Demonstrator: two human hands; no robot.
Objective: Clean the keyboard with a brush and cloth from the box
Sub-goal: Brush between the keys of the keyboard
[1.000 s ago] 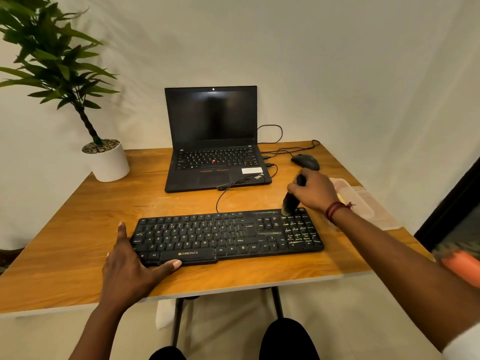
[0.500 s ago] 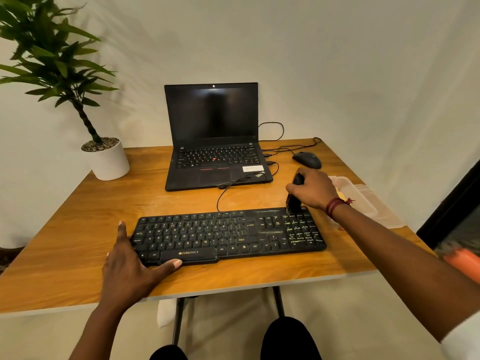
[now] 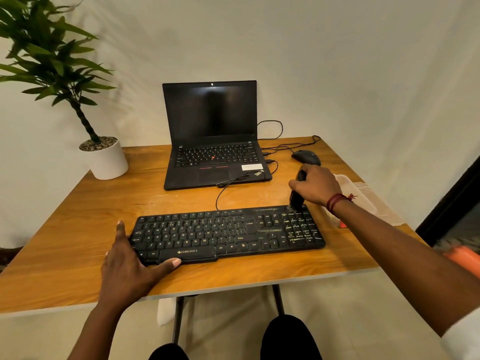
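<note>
Wooden table, seen from where the person sits. At its far left corner stands a potted plant, and at the far centre an open laptop with a dark screen. Both are well apart from the work.

The black keyboard, the object being cleaned, lies flat along the near edge of the table. Its cable runs back toward the laptop. It sits close to the person, probably so that both arms reach it without stretching.

A clear plastic box rests at the right edge of the table, just beyond the keyboard's right end and within reach for changing tools. No cloth can be made out in it.

The left hand lies flat with fingers straight. Its thumb is against the keyboard's front edge and its forefinger runs along the left end. It grasps nothing. It appears to brace the keyboard so that brushing cannot slide it.

The right hand is clenched around the handle of a dark brush. The brush is held nearly upright, bristles down on the keyboard's far right corner, above the number pad. An upright hold probably helps the bristles enter the gaps between keys.

A mouse sits behind the right hand.
</note>
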